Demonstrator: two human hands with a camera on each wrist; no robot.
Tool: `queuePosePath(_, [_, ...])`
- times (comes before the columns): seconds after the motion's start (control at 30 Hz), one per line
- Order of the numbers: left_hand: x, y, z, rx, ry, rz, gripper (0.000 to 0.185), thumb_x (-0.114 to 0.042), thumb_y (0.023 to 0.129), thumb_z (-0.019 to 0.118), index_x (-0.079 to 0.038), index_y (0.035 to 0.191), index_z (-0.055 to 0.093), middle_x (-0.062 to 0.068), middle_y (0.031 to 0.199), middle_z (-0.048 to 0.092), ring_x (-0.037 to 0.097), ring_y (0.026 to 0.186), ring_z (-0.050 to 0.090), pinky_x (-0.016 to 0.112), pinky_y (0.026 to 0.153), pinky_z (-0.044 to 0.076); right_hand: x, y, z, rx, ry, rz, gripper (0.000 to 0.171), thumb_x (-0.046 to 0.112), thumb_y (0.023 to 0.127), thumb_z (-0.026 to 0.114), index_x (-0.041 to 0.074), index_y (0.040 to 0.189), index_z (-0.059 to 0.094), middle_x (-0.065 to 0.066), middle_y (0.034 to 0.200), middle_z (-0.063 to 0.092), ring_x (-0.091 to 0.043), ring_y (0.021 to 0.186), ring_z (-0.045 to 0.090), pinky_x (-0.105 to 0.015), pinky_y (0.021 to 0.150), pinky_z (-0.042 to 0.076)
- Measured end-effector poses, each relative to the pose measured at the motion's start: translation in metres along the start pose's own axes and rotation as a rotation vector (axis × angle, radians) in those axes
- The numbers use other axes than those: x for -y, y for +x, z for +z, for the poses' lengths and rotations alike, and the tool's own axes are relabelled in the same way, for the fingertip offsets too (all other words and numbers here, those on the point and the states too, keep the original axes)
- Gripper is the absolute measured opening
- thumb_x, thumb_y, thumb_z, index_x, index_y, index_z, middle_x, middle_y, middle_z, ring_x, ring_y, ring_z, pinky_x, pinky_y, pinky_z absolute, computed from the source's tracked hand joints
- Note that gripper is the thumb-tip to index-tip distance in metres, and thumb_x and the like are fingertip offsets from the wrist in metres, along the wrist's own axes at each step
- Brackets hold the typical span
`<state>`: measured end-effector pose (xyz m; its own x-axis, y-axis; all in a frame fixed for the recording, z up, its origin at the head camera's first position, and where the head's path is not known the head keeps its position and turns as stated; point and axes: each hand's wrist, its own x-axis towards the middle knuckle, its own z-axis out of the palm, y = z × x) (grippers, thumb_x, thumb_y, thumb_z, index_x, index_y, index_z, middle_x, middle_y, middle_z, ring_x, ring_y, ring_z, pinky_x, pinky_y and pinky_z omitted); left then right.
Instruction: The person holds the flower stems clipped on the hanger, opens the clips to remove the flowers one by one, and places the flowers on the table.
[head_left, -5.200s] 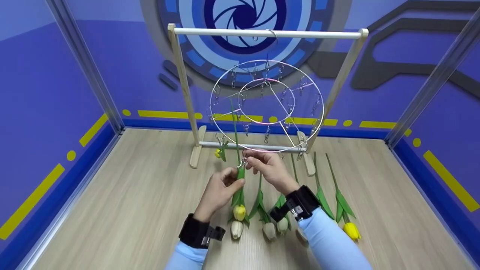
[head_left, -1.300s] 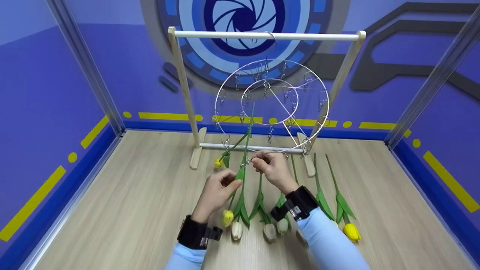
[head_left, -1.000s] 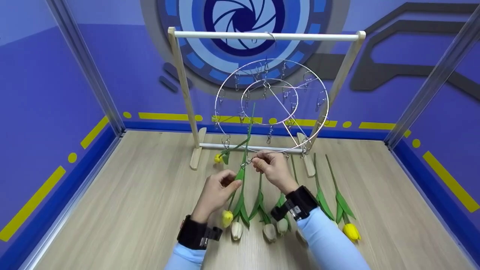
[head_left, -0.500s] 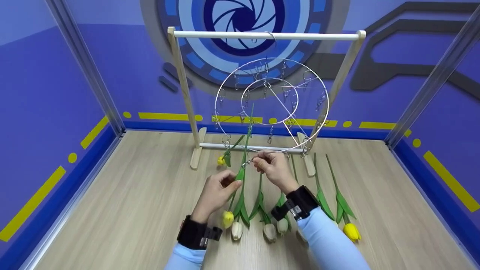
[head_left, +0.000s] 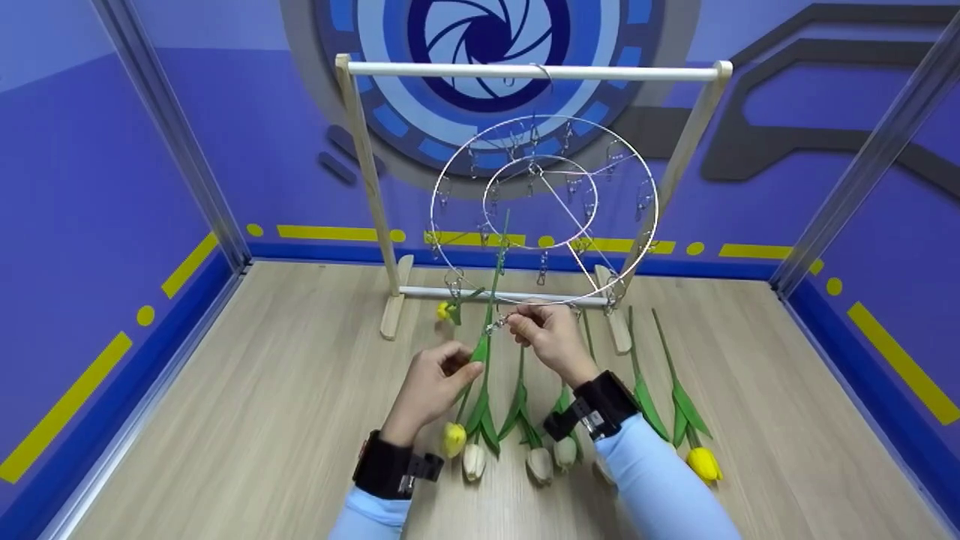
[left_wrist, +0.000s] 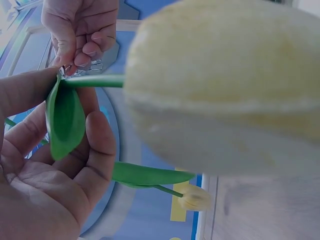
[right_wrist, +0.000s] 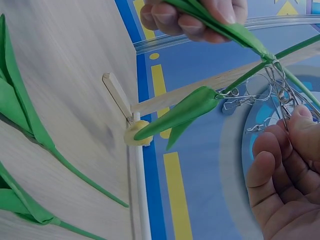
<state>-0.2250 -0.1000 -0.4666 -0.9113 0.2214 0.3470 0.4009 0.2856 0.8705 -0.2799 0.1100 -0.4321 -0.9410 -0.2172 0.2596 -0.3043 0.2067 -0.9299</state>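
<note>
My left hand [head_left: 435, 379] fingers pinch the yellow tulip [head_left: 480, 352] by its leaf, right hand [head_left: 551, 337] fingers clamped on a metal clip [head_left: 495, 324] of the ring hanger [head_left: 544, 210]; more tulips [head_left: 679, 409] lie on the wood-grain tabletop [head_left: 262, 390], blue walls [head_left: 97, 187] around

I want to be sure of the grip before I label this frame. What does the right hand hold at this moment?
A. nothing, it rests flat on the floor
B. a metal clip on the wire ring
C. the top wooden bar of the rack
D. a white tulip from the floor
B: the right hand pinches a metal clip at the lower edge of the wire ring, where the green stem held by the left hand meets it.
</note>
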Motion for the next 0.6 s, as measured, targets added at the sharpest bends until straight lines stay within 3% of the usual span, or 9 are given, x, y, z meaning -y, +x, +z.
queuePosePath(0.43, [0.001, -0.0007, -0.0005, -0.006, 0.01, 0.012, 0.014, -0.014, 0.096, 0.074, -0.001, 0.101, 0.073, 0.005, 0.084, 0.066, 0.009, 0.073, 0.055, 0.022, 0.068, 0.047, -0.0026, 0.0013, -0.0003, 0.007, 0.003, -0.033, 0.013, -0.002, 0.099, 0.064, -0.014, 0.097, 0.069, -0.003, 0.076, 0.065, -0.011, 0.067, 0.059, -0.02, 0.061, 0.05])
queuePosePath(0.6, [0.0018, -0.001, -0.0016, -0.003, -0.006, 0.019, 0.012, -0.015, 0.097, 0.074, -0.003, 0.098, 0.072, 0.005, 0.081, 0.063, 0.009, 0.071, 0.052, 0.022, 0.067, 0.043, -0.0038, 0.0016, -0.0008, 0.018, 0.008, -0.067, 0.013, -0.002, 0.099, 0.063, -0.014, 0.098, 0.069, -0.009, 0.078, 0.066, -0.011, 0.067, 0.06, -0.022, 0.062, 0.05])
